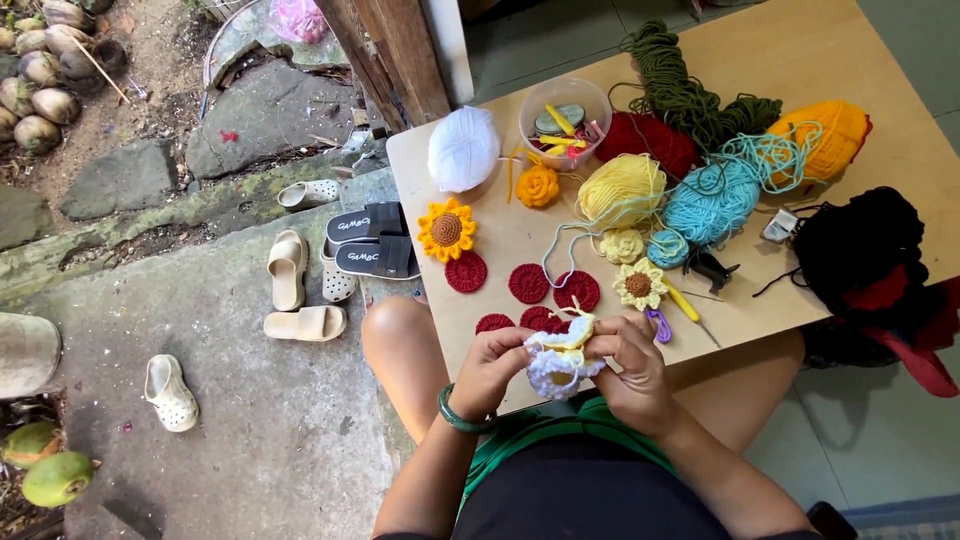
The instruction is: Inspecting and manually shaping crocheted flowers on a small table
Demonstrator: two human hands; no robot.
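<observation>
The worktop (880, 30) is a low wooden board whose near edge runs just above the person's knees; its left corner sits beside a wooden post (400, 50), and the right side runs out of view. Bare wood is left along the near left edge around the red crochet rounds (528, 283), while the far half is crowded with yarn balls, a white ball (463, 148) and a clear tub (565, 122) of small bits. A black and red bundle (865, 260) hangs over the right edge, partly cut off. The crochet piece (556, 362), white-frilled with yellow, lies at the near edge, held between both hands. The left hand (490, 370) pinches its left side; the right hand (630, 365) pinches the top, fingers curled. A purple-handled hook (657, 322) seems to poke out behind the right hand, mostly hidden.
</observation>
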